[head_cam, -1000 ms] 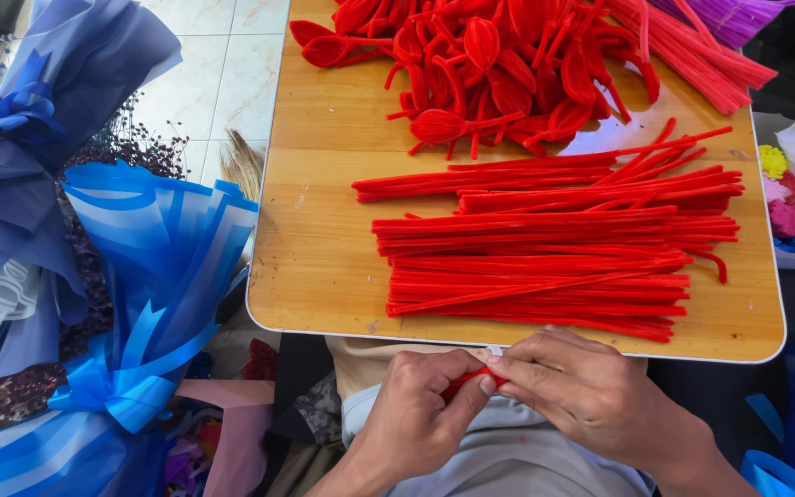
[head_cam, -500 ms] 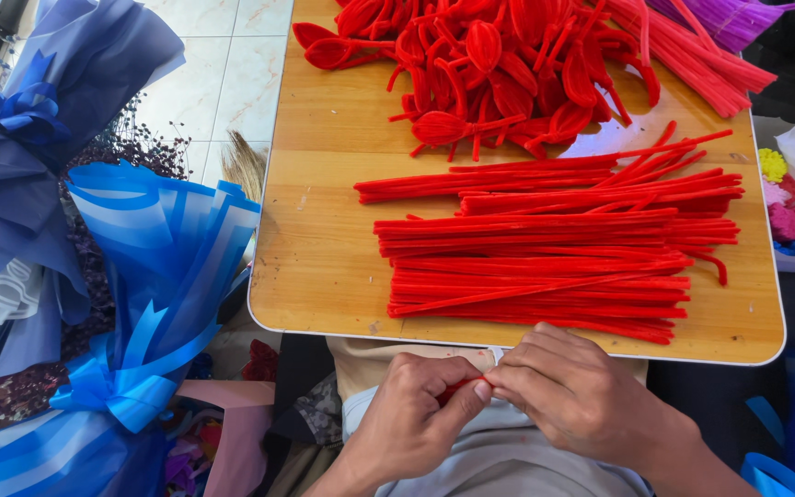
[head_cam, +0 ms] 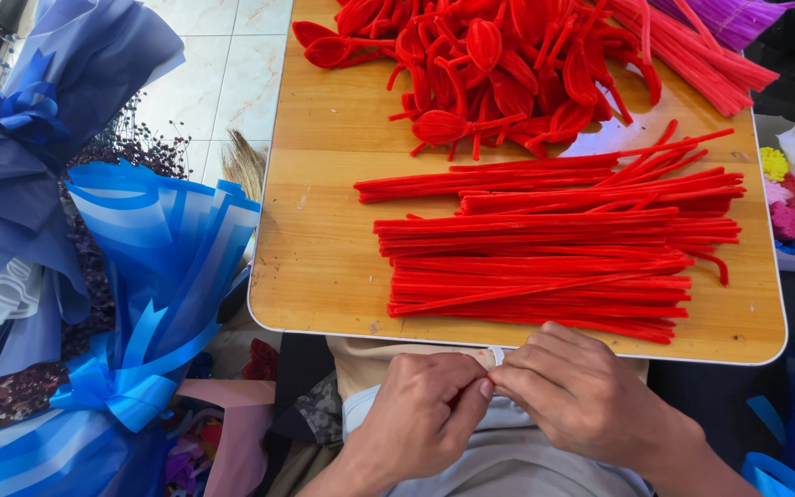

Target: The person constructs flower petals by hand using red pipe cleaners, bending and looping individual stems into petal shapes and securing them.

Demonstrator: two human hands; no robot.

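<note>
Hands, left hand [head_cam: 420,414] and right hand [head_cam: 581,396], meet beside blue wrapped bouquet [head_cam: 154,276].

Board's left strip [head_cam: 324,230] bare; pipe cleaners [head_cam: 545,258] block centre, right.

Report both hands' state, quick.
Left hand: fingers pinched shut against the right; what they hold cannot be told.
Right hand: fingers curled shut, tips meeting the left; what they hold is hidden.

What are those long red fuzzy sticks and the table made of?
The red sticks look like pipe cleaners: thin bendable stems, probably wire, in soft matte fuzz, since some are bent into loops. The table looks like light wood with a smooth, slightly shiny finish and visible grain, possibly a laminate.
</note>
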